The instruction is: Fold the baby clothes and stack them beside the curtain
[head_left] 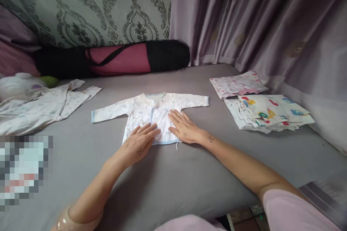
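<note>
A small white baby shirt with light-blue trim lies spread on the grey sheet, both sleeves stretched out sideways. My left hand rests flat on the shirt's lower left front, fingers extended. On its lower right front lies my right hand, palm down with the fingers slightly spread. Neither hand grips anything. A short tie string hangs from the bottom hem beside my right wrist. Parts of the shirt's lower edge are hidden under my hands.
Folded clothes with colourful prints and a folded pink-patterned cloth lie at the right. More white baby clothing is at the left, near a plush toy. A long maroon-and-black bag lines the wall; purple curtains hang behind.
</note>
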The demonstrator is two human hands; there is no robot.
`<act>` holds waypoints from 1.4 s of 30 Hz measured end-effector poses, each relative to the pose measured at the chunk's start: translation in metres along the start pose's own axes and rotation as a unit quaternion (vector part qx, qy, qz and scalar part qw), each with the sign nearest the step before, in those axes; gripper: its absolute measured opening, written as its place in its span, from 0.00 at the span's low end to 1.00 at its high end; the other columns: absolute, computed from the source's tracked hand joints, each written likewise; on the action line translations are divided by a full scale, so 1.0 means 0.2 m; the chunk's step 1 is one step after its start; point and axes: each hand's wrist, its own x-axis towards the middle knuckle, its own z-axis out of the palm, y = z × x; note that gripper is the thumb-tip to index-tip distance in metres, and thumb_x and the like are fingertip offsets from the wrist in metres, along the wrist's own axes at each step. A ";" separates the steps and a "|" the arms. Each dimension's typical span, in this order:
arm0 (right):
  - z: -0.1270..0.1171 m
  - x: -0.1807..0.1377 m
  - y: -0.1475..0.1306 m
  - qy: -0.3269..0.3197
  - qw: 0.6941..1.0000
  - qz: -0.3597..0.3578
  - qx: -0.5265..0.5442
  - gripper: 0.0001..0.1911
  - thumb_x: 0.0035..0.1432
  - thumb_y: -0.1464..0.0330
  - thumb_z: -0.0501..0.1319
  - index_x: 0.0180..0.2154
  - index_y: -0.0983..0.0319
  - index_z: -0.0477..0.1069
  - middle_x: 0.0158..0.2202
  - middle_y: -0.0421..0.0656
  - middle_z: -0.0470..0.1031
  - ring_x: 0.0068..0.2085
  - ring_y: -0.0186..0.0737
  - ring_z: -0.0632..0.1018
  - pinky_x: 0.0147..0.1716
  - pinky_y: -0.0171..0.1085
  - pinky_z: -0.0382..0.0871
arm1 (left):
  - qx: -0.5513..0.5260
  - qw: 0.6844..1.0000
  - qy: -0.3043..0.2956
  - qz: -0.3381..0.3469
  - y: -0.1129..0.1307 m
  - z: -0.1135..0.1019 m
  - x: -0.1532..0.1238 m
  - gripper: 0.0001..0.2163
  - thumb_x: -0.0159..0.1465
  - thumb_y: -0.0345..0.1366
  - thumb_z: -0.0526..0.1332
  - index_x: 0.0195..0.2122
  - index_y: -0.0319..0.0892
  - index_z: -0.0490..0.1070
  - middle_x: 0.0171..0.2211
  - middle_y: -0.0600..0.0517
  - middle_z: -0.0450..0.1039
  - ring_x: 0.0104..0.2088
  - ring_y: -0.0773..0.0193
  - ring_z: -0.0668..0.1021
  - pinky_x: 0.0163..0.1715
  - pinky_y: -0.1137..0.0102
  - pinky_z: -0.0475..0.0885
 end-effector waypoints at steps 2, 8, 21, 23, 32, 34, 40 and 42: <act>-0.05 0.02 0.05 0.022 0.998 -0.010 0.050 0.27 0.70 0.60 0.48 0.65 0.64 0.60 0.69 0.52 0.57 0.69 0.47 0.58 0.67 0.51 0.49 | 0.010 1.000 -0.009 -0.008 0.02 -0.06 0.05 0.16 0.71 0.38 0.48 0.55 0.48 0.70 0.58 0.47 0.72 0.60 0.53 0.72 0.60 0.51 0.64; -0.24 0.09 0.27 0.158 0.983 0.094 -0.021 0.16 0.59 0.78 0.55 0.44 0.63 0.77 0.48 0.48 0.77 0.52 0.45 0.73 0.54 0.42 0.63 | -0.097 0.994 0.012 -0.057 0.18 -0.08 0.44 0.12 0.68 0.36 0.53 0.37 0.41 0.76 0.36 0.46 0.79 0.39 0.57 0.80 0.40 0.66 0.72; -0.17 0.10 0.45 0.131 0.981 0.057 -0.129 0.19 0.63 0.80 0.50 0.44 0.62 0.76 0.46 0.49 0.74 0.49 0.45 0.70 0.49 0.40 0.61 | -0.026 0.993 0.087 -0.080 0.26 0.24 0.62 0.20 0.70 0.33 0.48 0.61 0.35 0.62 0.63 0.37 0.63 0.65 0.46 0.62 0.62 0.50 0.59; -0.18 0.10 0.47 0.144 0.980 0.057 -0.126 0.19 0.63 0.80 0.49 0.45 0.62 0.76 0.47 0.49 0.74 0.49 0.45 0.70 0.50 0.40 0.62 | -0.005 0.995 0.042 -0.088 0.25 0.25 0.62 0.24 0.72 0.39 0.45 0.65 0.34 0.57 0.67 0.36 0.56 0.69 0.43 0.55 0.65 0.47 0.53; -0.21 0.12 0.52 0.189 0.978 0.085 0.020 0.20 0.59 0.81 0.51 0.43 0.62 0.78 0.46 0.46 0.78 0.49 0.39 0.75 0.53 0.36 0.64 | 0.022 0.997 -0.001 -0.075 0.25 0.27 0.61 0.30 0.71 0.51 0.44 0.70 0.40 0.50 0.71 0.38 0.48 0.70 0.40 0.49 0.65 0.43 0.48; -0.24 0.11 0.56 0.247 0.958 0.144 0.034 0.20 0.59 0.80 0.51 0.44 0.62 0.77 0.46 0.46 0.78 0.48 0.39 0.76 0.52 0.36 0.66 | 0.014 0.997 -0.015 -0.078 0.25 0.24 0.61 0.31 0.71 0.52 0.45 0.70 0.40 0.50 0.71 0.37 0.47 0.70 0.39 0.48 0.65 0.43 0.48; -0.30 0.01 0.66 0.264 0.882 0.386 -0.066 0.18 0.64 0.67 0.55 0.48 0.70 0.76 0.47 0.60 0.75 0.51 0.55 0.75 0.50 0.46 0.65 | -0.018 0.993 -0.081 -0.080 0.20 0.13 0.66 0.28 0.68 0.50 0.53 0.65 0.41 0.60 0.69 0.37 0.54 0.68 0.39 0.56 0.63 0.45 0.57; -0.28 -0.01 0.67 0.234 0.873 0.421 -0.078 0.19 0.64 0.63 0.57 0.47 0.71 0.76 0.48 0.63 0.73 0.52 0.58 0.74 0.49 0.47 0.65 | -0.023 0.996 -0.047 -0.067 0.15 0.10 0.71 0.20 0.69 0.43 0.53 0.58 0.40 0.68 0.65 0.37 0.62 0.66 0.42 0.62 0.62 0.48 0.62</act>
